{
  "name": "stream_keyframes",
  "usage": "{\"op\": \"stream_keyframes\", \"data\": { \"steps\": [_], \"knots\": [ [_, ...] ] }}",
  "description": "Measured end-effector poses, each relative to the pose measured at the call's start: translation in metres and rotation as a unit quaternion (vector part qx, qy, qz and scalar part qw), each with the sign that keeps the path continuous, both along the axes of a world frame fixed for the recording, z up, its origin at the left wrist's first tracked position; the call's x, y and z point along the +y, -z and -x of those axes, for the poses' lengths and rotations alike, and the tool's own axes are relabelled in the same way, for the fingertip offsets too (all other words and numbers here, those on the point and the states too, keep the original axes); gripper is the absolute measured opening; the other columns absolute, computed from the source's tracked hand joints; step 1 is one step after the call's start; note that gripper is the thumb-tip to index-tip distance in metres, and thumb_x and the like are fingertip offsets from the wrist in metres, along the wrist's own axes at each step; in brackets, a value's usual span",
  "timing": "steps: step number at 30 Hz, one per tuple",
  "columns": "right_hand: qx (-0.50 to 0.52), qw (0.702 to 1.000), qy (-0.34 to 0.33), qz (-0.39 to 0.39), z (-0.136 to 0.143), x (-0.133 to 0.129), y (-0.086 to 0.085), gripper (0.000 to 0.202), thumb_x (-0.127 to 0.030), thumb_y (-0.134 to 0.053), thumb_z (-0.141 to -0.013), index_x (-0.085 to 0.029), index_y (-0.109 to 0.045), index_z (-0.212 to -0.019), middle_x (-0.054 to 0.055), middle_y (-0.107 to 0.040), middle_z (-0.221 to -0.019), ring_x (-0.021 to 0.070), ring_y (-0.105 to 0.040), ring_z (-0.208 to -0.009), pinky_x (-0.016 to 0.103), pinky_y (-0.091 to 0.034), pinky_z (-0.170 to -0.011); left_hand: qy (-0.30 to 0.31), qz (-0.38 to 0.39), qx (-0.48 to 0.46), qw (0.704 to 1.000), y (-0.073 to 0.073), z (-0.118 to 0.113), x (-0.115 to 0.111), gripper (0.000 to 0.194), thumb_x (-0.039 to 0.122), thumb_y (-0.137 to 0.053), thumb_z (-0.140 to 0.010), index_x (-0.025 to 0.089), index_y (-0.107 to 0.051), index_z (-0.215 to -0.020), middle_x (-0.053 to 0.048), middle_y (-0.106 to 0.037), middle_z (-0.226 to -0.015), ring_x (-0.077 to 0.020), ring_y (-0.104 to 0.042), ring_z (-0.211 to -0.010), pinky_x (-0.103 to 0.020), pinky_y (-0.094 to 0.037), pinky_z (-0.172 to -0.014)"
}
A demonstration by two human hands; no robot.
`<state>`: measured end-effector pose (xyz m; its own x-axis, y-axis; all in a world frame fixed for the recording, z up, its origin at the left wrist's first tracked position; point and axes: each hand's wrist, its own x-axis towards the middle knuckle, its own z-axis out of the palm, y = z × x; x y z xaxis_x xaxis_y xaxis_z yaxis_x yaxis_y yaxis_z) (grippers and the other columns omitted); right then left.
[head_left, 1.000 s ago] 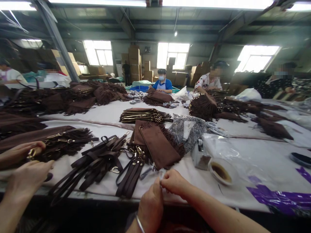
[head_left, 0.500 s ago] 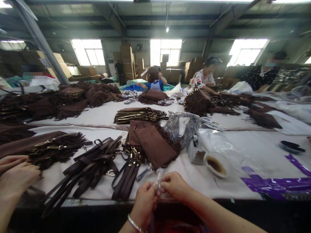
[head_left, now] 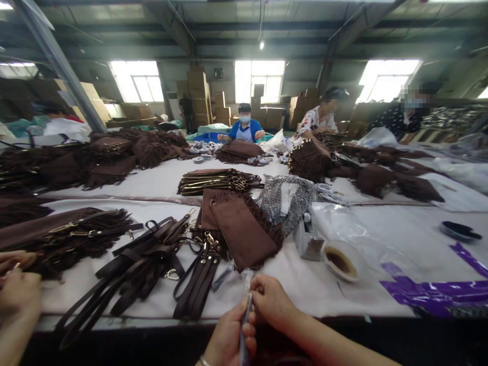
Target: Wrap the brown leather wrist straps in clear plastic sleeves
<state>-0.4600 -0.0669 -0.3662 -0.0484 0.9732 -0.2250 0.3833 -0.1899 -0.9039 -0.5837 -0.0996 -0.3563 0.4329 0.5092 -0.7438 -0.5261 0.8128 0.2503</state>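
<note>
A narrow grey strip (head_left: 245,330) runs upright through my left hand (head_left: 227,330), whose fingers are wrapped round it. At its pale, see-through-looking upper end, my right hand (head_left: 272,299) is closed in a pinch. Just beyond my hands lies a brown fringed pouch (head_left: 247,231) on the white-covered table (head_left: 282,267). Beside the pouch, to the left, are brown wrist straps (head_left: 200,284) with gold clasps. A small grey strip (head_left: 223,278) rests on the table near the pouch's lower corner.
Another person's hands (head_left: 19,287) work at the left edge near long dark straps (head_left: 129,274). Right of the pouch stand a grey metal dispenser (head_left: 308,241) and a bowl of brown liquid (head_left: 341,262). Stacked pouches (head_left: 217,181) and purple plastic (head_left: 434,292) lie farther off. Several co-workers sit opposite.
My left hand has turned and dropped lower, so more of the grey strip shows. My right hand stays near its top. The co-worker opposite has lowered a brown item from in front of the face.
</note>
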Motion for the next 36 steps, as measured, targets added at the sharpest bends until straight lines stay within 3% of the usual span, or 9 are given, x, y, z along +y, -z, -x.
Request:
{"op": "stream_keyframes", "data": {
  "steps": [5,10,13,17,19,22,27,31,36],
  "knots": [
    [-0.055,0.996,-0.064,0.002,-0.004,0.008,-0.002,0.006,-0.011,-0.055,-0.063,-0.015,-0.06,-0.061,-0.001,-0.06,-0.057,0.0123,-0.052,-0.057,0.021,-0.033,-0.05,-0.014,-0.154,0.168,0.973,0.006,-0.007,-0.009,0.045,0.061,-0.065,-0.074,0.017,-0.053,-0.069,0.007,-0.048,-0.047,-0.003,-0.034,-0.033,-0.014,-0.029,-0.032],
    [0.131,0.987,-0.072,0.067,-0.007,-0.008,-0.01,0.022,-0.031,-0.053,-0.079,-0.015,-0.06,-0.066,-0.001,-0.057,-0.054,0.011,-0.05,-0.049,0.022,-0.034,-0.048,-0.03,-0.248,0.297,0.922,0.006,-0.015,-0.012,0.055,0.072,-0.058,-0.069,0.018,-0.052,-0.069,0.005,-0.049,-0.048,-0.0064,-0.038,-0.034,-0.019,-0.031,-0.033],
    [0.269,0.951,-0.056,0.145,-0.007,-0.018,-0.011,0.032,-0.048,-0.06,-0.077,-0.016,-0.057,-0.071,-0.004,-0.052,-0.048,0.0122,-0.048,-0.04,0.023,-0.034,-0.042,-0.004,-0.307,0.352,0.884,0.006,-0.018,-0.014,0.049,0.067,-0.048,-0.078,0.019,-0.053,-0.071,0.005,-0.047,-0.046,-0.0104,-0.042,-0.037,-0.022,-0.032,-0.037],
    [0.334,0.925,0.048,0.174,-0.011,-0.019,-0.011,0.036,-0.042,-0.079,-0.061,-0.015,-0.055,-0.068,-0.005,-0.054,-0.05,0.0092,-0.047,-0.042,0.021,-0.035,-0.044,0.077,-0.439,0.404,0.799,0.002,-0.01,-0.015,0.036,0.048,-0.046,-0.088,0.018,-0.06,-0.073,-0.002,-0.06,-0.06,-0.0142,-0.052,-0.055,-0.026,-0.035,-0.05],
    [0.364,0.912,0.063,0.177,-0.014,-0.018,-0.013,0.037,-0.04,-0.081,-0.061,-0.015,-0.056,-0.07,-0.003,-0.059,-0.057,0.0089,-0.051,-0.049,0.021,-0.039,-0.05,0.082,-0.453,0.43,0.776,0.001,-0.002,-0.012,0.038,0.046,-0.047,-0.088,0.018,-0.059,-0.065,-0.003,-0.06,-0.062,-0.0146,-0.052,-0.06,-0.026,-0.035,-0.054],
    [0.401,0.894,0.044,0.195,-0.017,-0.019,-0.017,0.035,-0.04,-0.08,-0.067,-0.016,-0.055,-0.074,-0.002,-0.062,-0.061,0.0108,-0.056,-0.053,0.024,-0.044,-0.056,0.027,-0.38,0.412,0.828,0.002,0.006,-0.005,0.036,0.047,-0.052,-0.084,0.018,-0.056,-0.064,0.0,-0.055,-0.059,-0.0134,-0.048,-0.057,-0.026,-0.036,-0.054],
    [0.433,0.877,0.029,0.204,-0.017,-0.021,-0.018,0.033,-0.037,-0.079,-0.072,-0.016,-0.055,-0.076,-0.001,-0.063,-0.063,0.0115,-0.059,-0.056,0.026,-0.048,-0.061,0.011,-0.268,0.216,0.939,0.0,0.001,0.003,0.035,0.048,-0.07,-0.07,0.014,-0.063,-0.075,0.001,-0.057,-0.061,-0.0114,-0.049,-0.054,-0.024,-0.036,-0.052],
    [0.426,0.882,0.023,0.2,-0.018,-0.022,-0.015,0.03,-0.037,-0.077,-0.074,-0.015,-0.057,-0.08,0.001,-0.067,-0.067,0.0126,-0.061,-0.057,0.027,-0.049,-0.06,-0.032,-0.231,0.095,0.968,-0.001,-0.005,0.005,0.035,0.039,-0.078,-0.064,0.012,-0.065,-0.081,0.002,-0.055,-0.06,-0.009,-0.047,-0.051,-0.022,-0.034,-0.049],
    [0.434,0.881,0.026,0.185,-0.019,-0.025,-0.007,0.027,-0.037,-0.076,-0.076,-0.015,-0.061,-0.085,0.002,-0.068,-0.068,0.0132,-0.062,-0.057,0.028,-0.05,-0.061,-0.049,-0.195,0.052,0.978,0.002,-0.005,0.005,0.026,0.029,-0.078,-0.065,0.012,-0.062,-0.076,0.007,-0.043,-0.052,-0.004,-0.038,-0.044,-0.017,-0.029,-0.045]
  ]
}}
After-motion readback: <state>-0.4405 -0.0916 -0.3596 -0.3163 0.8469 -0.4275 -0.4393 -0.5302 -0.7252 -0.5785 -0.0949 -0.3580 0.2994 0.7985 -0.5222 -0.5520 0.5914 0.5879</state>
